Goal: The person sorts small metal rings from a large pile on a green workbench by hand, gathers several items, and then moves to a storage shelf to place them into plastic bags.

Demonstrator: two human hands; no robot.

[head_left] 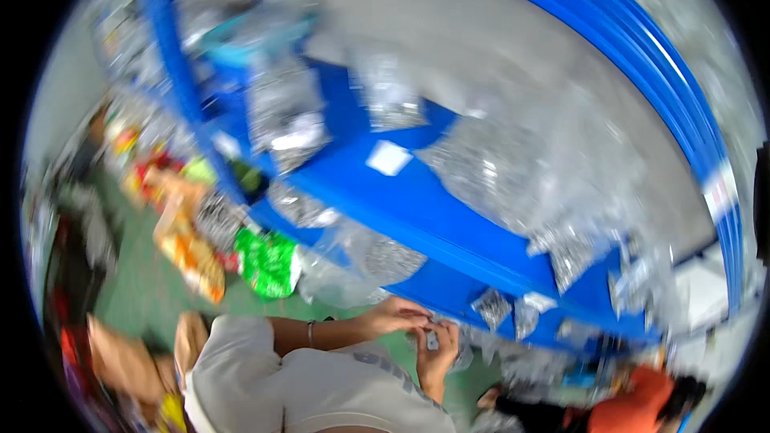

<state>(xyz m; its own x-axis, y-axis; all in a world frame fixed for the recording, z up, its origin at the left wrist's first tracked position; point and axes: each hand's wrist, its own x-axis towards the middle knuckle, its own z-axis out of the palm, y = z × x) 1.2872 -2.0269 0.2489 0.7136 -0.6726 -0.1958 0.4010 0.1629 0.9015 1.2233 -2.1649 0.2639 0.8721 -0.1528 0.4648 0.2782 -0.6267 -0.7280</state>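
Note:
My left hand (395,316) reaches in from the left, a band around its wrist, and its fingers are closed in a pinch. Just to its right, my right hand (439,353) is raised with bent fingers, and the fingertips of both hands meet. A small pale grey, see-through piece (433,341) shows between the fingers of my right hand; blur hides what kind of thing it is. Both hands are in front of the lower blue shelf, close to a clear bag of small metallic parts (492,307) lying there.
A blue shelf rack (417,200) carries large clear bags of silvery parts (497,164) and a white card (389,158). On the floor at left are a green bag (267,263) and an orange-and-white sack (192,252). A person in orange (634,405) is low at right.

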